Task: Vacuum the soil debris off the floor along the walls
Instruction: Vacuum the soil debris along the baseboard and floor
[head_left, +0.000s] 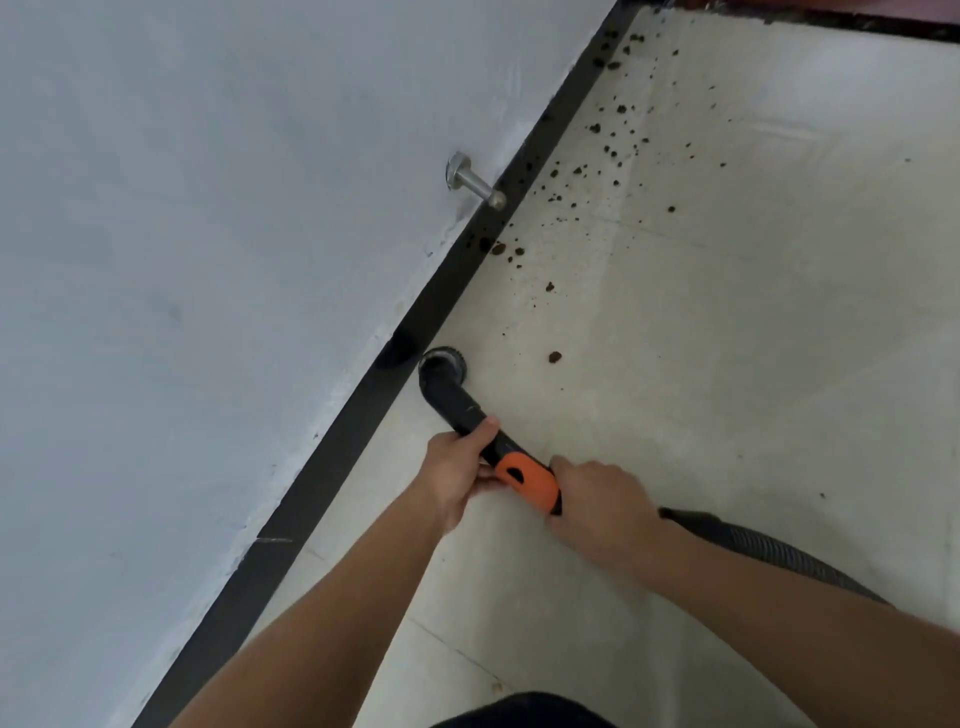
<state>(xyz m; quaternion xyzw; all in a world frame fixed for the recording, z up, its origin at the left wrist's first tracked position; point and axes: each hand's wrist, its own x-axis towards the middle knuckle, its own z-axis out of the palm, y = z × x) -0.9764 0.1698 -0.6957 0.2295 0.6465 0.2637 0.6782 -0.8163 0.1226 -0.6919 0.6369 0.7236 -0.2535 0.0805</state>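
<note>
A black vacuum wand (460, 402) with an orange grip section (530, 480) points toward the wall. Its round brush nozzle (441, 364) sits on the pale floor right beside the black skirting (363, 400). My left hand (460, 470) grips the black tube just ahead of the orange part. My right hand (597, 499) grips the wand behind the orange part, where the ribbed hose (769, 548) leaves it. Brown soil crumbs (602, 171) lie scattered along the skirting farther ahead, with one larger clump (555, 357) to the right of the nozzle.
A metal door stopper (475, 182) juts from the grey-white wall (208, 260) above the skirting, ahead of the nozzle. A dark threshold (857, 21) runs across the far end. The pale tiled floor (753, 338) extends to the right.
</note>
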